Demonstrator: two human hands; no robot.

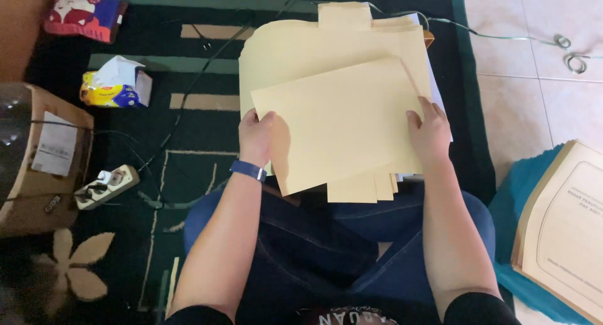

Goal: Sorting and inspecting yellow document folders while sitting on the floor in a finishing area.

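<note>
Two hands hold one loose manila sheet by its side edges: the left hand (256,136) has its grip clamped on the left edge, thumb on top, and the right hand (428,131) is clamped on the right edge in the same way. The sheet (342,121) lies tilted, its upper right corner higher, just above a stack of the same manila folders (295,45) that rests over the person's lap and reaches out onto the dark green rug (188,136). Several more sheet ends stick out below the held one, near the knees.

As a judgement, the step in hand is lifting or squaring the top sheet on the pile. Any further move would call for both grips to act together, keeping the thin card flat so it does not bend or drag the sheets under it.

Off to the left sit a cardboard box (38,174), a power strip (105,185) and a tissue pack (114,83). At the right, more printed folders (565,231) lie on a teal cloth (512,199) on the tiled floor.
</note>
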